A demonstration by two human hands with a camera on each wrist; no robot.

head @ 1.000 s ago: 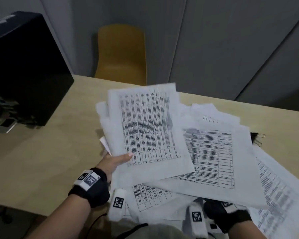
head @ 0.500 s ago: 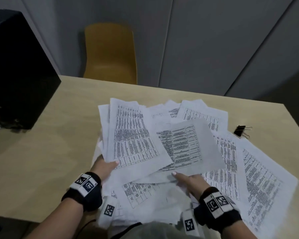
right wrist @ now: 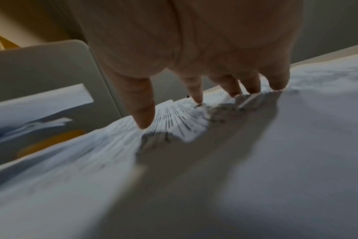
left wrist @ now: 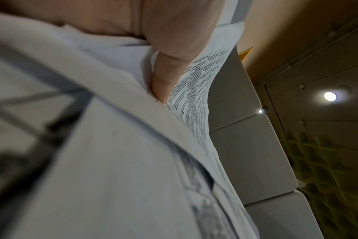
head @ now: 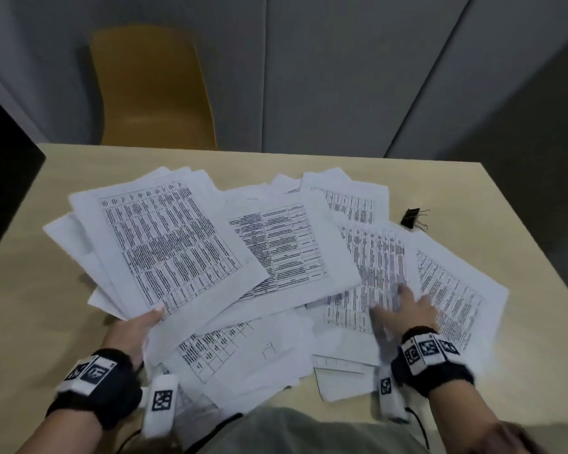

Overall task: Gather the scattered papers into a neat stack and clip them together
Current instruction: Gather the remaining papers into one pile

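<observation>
Several printed white sheets lie fanned across the tan table. My left hand grips a bundle of sheets at its near edge, thumb on top, holding it tilted above the others; the left wrist view shows my thumb pinching those sheets. My right hand presses with spread, straight fingers on a loose sheet at the right; the right wrist view shows the fingertips touching that paper. A black binder clip lies apart at the far right.
A yellow chair stands behind the table's far edge. A black box sits at the left edge. Grey wall panels are behind. Bare table shows to the left of the papers and along the right edge by the clip.
My right hand has moved from the middle sheets out to the right and now presses on a sheet there. My left hand still holds its bundle, now tilted more to the left.
</observation>
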